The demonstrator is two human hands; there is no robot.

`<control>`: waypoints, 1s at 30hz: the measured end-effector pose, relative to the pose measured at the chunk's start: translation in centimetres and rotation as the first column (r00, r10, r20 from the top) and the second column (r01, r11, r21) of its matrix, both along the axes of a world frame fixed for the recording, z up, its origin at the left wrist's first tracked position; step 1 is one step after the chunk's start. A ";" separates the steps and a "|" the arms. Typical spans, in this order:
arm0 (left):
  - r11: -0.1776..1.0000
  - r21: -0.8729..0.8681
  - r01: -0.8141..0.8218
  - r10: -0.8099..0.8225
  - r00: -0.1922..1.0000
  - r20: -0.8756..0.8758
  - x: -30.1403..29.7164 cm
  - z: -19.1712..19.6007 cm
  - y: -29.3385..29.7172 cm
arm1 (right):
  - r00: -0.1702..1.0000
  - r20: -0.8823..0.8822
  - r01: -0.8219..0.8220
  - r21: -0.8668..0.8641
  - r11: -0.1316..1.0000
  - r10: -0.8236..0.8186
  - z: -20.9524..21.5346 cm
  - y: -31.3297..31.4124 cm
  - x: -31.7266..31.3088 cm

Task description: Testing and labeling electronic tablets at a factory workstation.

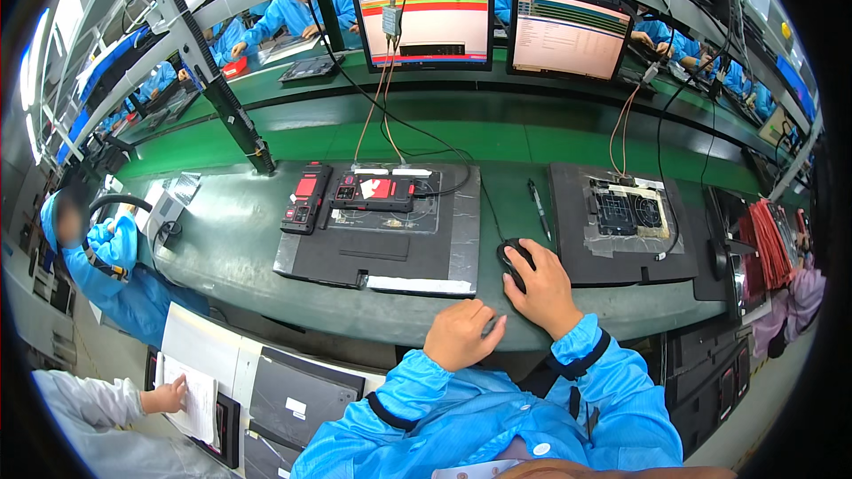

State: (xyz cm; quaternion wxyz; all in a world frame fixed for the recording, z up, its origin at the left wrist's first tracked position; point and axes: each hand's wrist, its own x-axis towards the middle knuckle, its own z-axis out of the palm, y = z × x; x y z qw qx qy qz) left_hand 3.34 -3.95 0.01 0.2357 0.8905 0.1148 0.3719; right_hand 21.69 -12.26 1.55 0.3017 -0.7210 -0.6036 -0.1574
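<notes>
I'm cupping the black mouse (504,259) right-handed (546,293), on the green bench (222,244); left hand (460,335) curling, can't tell if empty. Mouse: probably light, rigid, smooth; I'm favouring its sides.

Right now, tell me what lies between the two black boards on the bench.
In the head view, a pen and, nearer the person, the black mouse under the right hand, with a thin cable.
</notes>
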 end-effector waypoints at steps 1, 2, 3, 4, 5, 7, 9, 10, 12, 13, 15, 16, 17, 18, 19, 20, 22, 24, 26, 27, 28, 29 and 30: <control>1.000 -0.001 0.003 -0.003 1.000 0.003 0.0 0.0 0.0 | 1.000 0.000 0.000 0.000 1.000 0.000 0.0 0.0 0.0; 1.000 -0.001 0.003 -0.003 1.000 0.003 0.0 0.0 0.0 | 1.000 -0.005 0.000 -0.002 1.000 0.000 0.0 0.0 0.0; 1.000 -0.002 0.004 -0.004 1.000 0.002 0.0 0.1 0.0 | 1.000 -0.009 0.001 -0.003 1.000 -0.002 0.0 0.0 0.0; 1.000 -0.003 0.004 -0.004 1.000 0.001 0.0 0.2 0.0 | 1.000 -0.010 0.002 -0.003 1.000 -0.002 0.0 0.0 0.0; 1.000 -0.003 0.005 -0.005 1.000 0.001 0.1 0.1 0.0 | 1.000 -0.008 -0.001 -0.001 1.000 0.001 0.0 0.0 0.1; 1.000 0.000 0.004 -0.004 1.000 0.000 0.0 0.0 0.0 | 1.000 -0.008 -0.004 0.000 1.000 0.004 -0.1 0.0 0.1; 1.000 0.002 0.001 -0.001 1.000 0.003 0.0 0.0 0.0 | 1.000 -0.020 -0.008 -0.017 1.000 0.008 -0.2 0.1 0.2; 1.000 0.004 -0.003 0.003 1.000 0.006 -0.1 0.1 0.0 | 1.000 -0.021 -0.014 -0.019 1.000 0.014 -0.2 0.1 0.2; 1.000 -0.001 -0.003 0.003 1.000 0.012 -0.1 0.2 0.0 | 1.000 -0.005 -0.011 -0.023 1.000 0.011 -0.2 0.1 0.2; 1.000 -0.003 0.003 -0.003 1.000 0.019 -0.1 0.3 0.0 | 1.000 -0.003 -0.027 -0.027 0.999 0.027 -0.1 0.2 0.1; 1.000 -0.012 0.004 -0.004 1.000 0.030 -0.1 0.3 0.1 | 1.000 -0.021 0.007 -0.045 0.999 -0.008 0.3 0.1 -0.1; 1.000 -0.018 0.022 -0.021 0.999 0.039 -0.1 0.2 0.1 | 1.000 -0.025 0.017 -0.084 0.996 -0.019 0.6 0.0 -0.2; 1.000 -0.023 0.007 -0.006 0.999 0.039 -0.1 0.1 0.1 | 1.000 -0.025 0.002 -0.089 0.996 -0.004 0.4 0.0 -0.1; 0.999 -0.031 0.013 -0.011 0.999 0.045 0.0 0.1 0.0 | 0.999 -0.042 0.019 -0.089 0.996 -0.023 0.1 -0.2 0.1; 0.999 -0.039 0.020 -0.018 0.999 0.050 0.0 0.1 0.0 | 0.997 -0.060 0.038 -0.091 0.995 -0.044 0.0 -0.2 0.2; 0.998 -0.052 0.022 -0.019 0.998 0.051 -0.1 0.1 0.0 | 0.995 -0.081 0.052 -0.101 0.994 -0.061 0.1 -0.2 0.1; 0.998 -0.062 0.020 -0.017 0.998 0.059 -0.1 0.0 0.0 | 0.993 -0.097 0.063 -0.100 0.993 -0.073 -0.2 -0.1 -0.1; 0.997 -0.069 0.024 -0.019 0.998 0.068 -0.2 0.0 0.0 | 0.989 -0.113 0.088 -0.076 0.993 -0.096 -0.2 0.2 -0.4; 0.997 -0.071 0.030 -0.028 0.999 0.035 -0.3 0.1 0.1 | 0.991 -0.109 0.073 -0.074 0.995 -0.080 -0.7 0.4 -0.4; 0.997 -0.076 0.032 -0.029 0.999 0.034 -0.3 0.1 0.2 | 0.992 -0.107 0.058 -0.062 0.996 -0.065 -0.9 0.5 -0.4; 0.996 -0.077 0.039 -0.035 0.998 0.048 -0.2 0.0 0.2 | 0.992 -0.108 0.060 -0.066 0.996 -0.067 -1.0 0.5 -0.4; 0.996 -0.078 0.046 -0.041 0.997 0.062 -0.2 0.0 0.2 | 0.992 -0.102 0.061 -0.074 0.995 -0.068 -1.1 0.5 -0.4; 0.996 -0.079 0.046 -0.042 0.997 0.060 -0.2 0.0 0.2 | 0.993 -0.096 0.059 -0.081 0.995 -0.067 -1.1 0.4 -0.3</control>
